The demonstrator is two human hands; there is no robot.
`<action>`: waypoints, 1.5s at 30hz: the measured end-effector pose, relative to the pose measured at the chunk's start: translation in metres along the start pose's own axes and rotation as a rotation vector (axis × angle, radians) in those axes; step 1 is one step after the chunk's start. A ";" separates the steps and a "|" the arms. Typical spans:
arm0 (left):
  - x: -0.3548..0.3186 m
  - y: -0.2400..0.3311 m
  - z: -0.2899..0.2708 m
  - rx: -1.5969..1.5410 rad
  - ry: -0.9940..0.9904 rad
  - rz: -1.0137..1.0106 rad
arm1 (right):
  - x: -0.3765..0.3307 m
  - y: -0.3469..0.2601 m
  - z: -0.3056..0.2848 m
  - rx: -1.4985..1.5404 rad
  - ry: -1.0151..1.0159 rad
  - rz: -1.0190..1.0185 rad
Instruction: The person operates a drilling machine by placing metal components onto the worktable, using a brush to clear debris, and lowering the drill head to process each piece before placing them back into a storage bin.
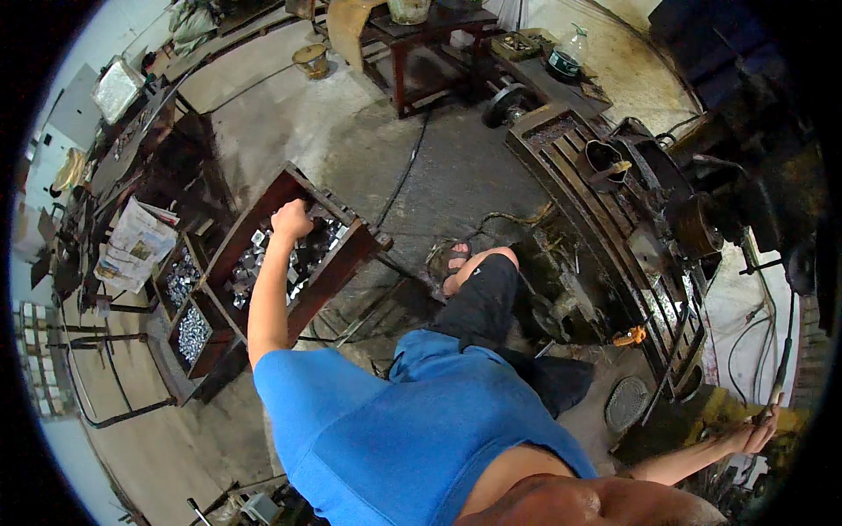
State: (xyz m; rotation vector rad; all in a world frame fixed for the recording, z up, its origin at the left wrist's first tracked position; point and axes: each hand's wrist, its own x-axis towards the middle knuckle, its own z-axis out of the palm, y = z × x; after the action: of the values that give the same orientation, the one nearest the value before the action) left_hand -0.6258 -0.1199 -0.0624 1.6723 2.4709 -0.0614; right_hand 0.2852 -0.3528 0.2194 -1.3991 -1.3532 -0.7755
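Observation:
My left hand (292, 219) reaches into a reddish-brown box (317, 287) on my left, close to its far end. Its fingers are curled closed, and whatever they hold is hidden beneath them. Small shiny metal blocks (254, 254) lie loose in that box, around the hand and below my forearm. Far out to the right, my right hand (759, 434) is wrapped around the lower end of a long lever (783, 373). This lever slopes up toward a dark machine (715, 206).
Smaller compartments of shiny metal pieces (193, 333) adjoin the box, beside a newspaper (139, 244). A slatted metal bench (605, 232) runs along my right, carrying a container with a brush (605, 164). A cable (410, 162) crosses the floor. A bucket (310, 61) stands farther off.

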 end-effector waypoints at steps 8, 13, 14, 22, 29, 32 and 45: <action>0.017 0.006 0.019 0.156 -0.073 0.170 | 0.045 -0.063 -0.002 0.162 -0.029 0.177; 0.033 -0.002 0.049 0.156 0.022 0.103 | 0.097 -0.084 -0.005 -0.153 -0.051 -0.212; 0.039 -0.015 0.062 0.149 0.084 0.108 | 0.105 -0.094 0.002 -0.039 -0.053 -0.225; 0.014 0.010 0.042 0.130 0.109 0.087 | 0.020 -0.126 0.010 0.057 0.383 -0.080; 0.018 0.004 0.033 0.044 0.162 -0.020 | -0.250 -0.072 0.122 0.535 -0.336 1.141; -0.006 0.001 0.001 -0.684 0.223 -0.075 | -0.287 -0.060 0.150 0.426 -0.411 1.311; -0.004 0.163 -0.086 -2.306 -0.240 0.147 | -0.304 -0.090 0.204 0.473 -0.294 1.180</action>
State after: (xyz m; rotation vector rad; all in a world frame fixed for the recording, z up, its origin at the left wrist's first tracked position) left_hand -0.4830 -0.0522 0.0320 0.4525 0.7064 1.5984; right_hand 0.1087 -0.2726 -0.1039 -1.6084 -0.6109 0.5096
